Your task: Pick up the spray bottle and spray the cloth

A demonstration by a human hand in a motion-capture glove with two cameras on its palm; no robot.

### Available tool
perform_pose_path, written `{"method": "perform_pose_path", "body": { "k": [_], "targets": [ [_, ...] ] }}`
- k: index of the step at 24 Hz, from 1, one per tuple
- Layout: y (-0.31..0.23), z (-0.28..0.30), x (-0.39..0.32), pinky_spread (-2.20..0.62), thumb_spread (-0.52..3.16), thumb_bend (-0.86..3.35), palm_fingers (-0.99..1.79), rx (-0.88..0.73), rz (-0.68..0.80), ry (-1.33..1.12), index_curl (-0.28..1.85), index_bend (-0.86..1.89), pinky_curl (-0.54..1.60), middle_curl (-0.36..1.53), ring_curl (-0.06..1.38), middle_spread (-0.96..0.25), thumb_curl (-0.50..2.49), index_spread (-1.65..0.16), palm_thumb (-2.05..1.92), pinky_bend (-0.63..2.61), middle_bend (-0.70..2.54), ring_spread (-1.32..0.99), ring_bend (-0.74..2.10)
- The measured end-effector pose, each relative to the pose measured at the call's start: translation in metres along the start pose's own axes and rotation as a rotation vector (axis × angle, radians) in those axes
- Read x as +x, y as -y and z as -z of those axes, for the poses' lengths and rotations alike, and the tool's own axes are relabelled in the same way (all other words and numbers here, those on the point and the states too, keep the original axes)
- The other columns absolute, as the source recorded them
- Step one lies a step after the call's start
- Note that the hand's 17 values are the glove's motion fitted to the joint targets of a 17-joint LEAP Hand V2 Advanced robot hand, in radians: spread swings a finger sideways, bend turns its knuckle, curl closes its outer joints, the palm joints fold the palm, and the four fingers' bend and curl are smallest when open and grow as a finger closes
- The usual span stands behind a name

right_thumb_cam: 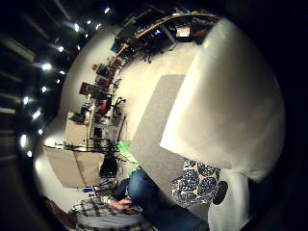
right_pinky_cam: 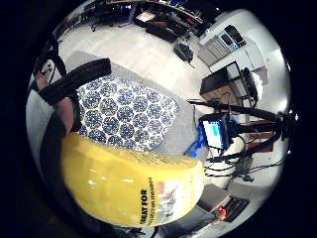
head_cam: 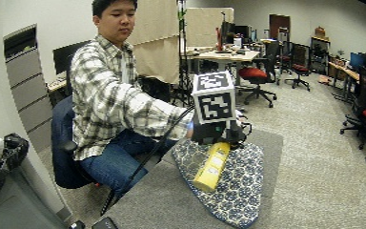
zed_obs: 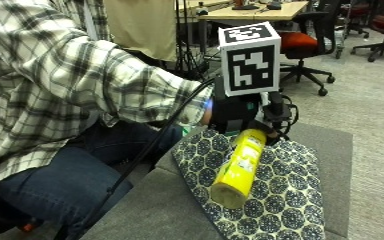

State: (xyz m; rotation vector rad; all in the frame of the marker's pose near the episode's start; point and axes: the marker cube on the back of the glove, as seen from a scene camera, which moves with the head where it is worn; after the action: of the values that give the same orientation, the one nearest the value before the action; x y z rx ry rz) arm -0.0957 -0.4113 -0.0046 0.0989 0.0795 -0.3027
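My gloved right hand grips the top end of a yellow spray bottle. The bottle hangs tilted, its base pointing down and toward the camera, just above a blue-and-white patterned cloth. The cloth lies spread on the grey table. In the little finger side palm view the yellow bottle fills the area close to the palm, with the cloth beyond it. In the thumb side palm view a pale surface sits close to the palm and a corner of the cloth shows. The wide outside view shows the hand over the bottle.
The person sits at the table's left edge, knees against it. An office chair with a red seat and desks stand behind. A tripod with a lit screen stands beside the table. Grey table shows around the cloth.
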Motion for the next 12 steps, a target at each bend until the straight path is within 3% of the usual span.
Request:
{"method": "perform_pose_path", "body": {
  "k": [12],
  "targets": [
    [0.001, -0.015, -0.003, -0.17, 0.12, -0.03, 1.22, -0.115, 0.025, -0.226, 0.55, 0.17, 0.40, 0.56, 0.49, -0.16, 0.76, -0.30, 1.13, 0.49, 0.47, -0.21, 0.56]
  ]
}}
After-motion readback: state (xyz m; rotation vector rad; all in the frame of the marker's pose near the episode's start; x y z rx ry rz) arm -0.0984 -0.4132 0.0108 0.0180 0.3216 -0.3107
